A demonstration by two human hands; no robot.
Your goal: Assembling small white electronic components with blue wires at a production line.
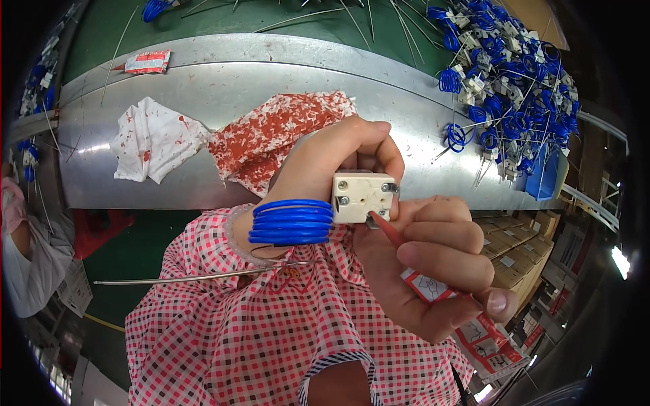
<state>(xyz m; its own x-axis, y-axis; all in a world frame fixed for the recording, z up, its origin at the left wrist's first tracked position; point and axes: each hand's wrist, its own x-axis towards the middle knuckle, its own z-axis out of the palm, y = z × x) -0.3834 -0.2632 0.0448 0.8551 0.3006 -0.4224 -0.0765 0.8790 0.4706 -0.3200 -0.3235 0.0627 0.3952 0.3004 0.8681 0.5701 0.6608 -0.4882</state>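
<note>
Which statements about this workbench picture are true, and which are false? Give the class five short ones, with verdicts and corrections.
1. The left hand holds a cream block. True.
2. The right hand holds a screwdriver. False: it holds a tube with a pointed red tip.
3. The coil beside the block is blue. True.
4. The white cloth lies right of the red-and-white cloth. False: it lies left of it.
5. A second tube lies left of the large pile of blue coils. True.
</note>
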